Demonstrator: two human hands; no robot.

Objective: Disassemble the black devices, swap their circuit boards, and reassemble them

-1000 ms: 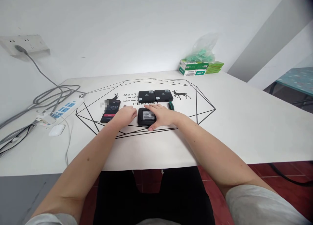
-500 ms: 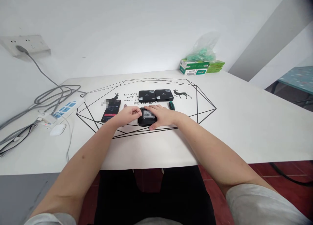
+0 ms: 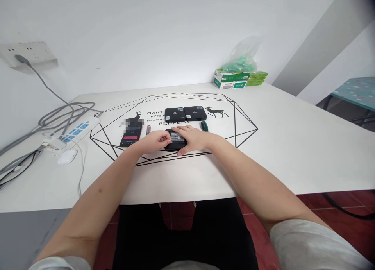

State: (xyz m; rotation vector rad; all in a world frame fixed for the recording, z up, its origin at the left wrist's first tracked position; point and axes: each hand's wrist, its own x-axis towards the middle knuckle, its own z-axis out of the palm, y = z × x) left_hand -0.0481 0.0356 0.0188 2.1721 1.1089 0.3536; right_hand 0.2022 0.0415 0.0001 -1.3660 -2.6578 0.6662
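A black box (image 3: 172,146) with a white printed label on top lies flat on the table in front of me. Spread across it, my right hand (image 3: 193,138) spans the box from far edge to near, fingers along the back and thumb at the front. My left hand (image 3: 155,141) is curled in a pinch at the box's left side, and anything between its fingertips is too small or hidden to see. Behind stand two similar black boxes (image 3: 175,115) side by side. A small pinkish-red object (image 3: 148,129) lies beyond my left hand, and a green-and-black object (image 3: 204,126) beyond my right.
On the left lie a phone (image 3: 131,136), a white power strip (image 3: 76,132) with coiled grey cables (image 3: 66,110), and a white earbud case (image 3: 67,156). Green and white cartons (image 3: 231,77) topped by a plastic bag (image 3: 244,57) stand against the wall.
My left hand has shifted slightly nearer and lower at the box's left side, revealing more of the pinkish-red object. My right hand stays on the box. The view has moved a little.
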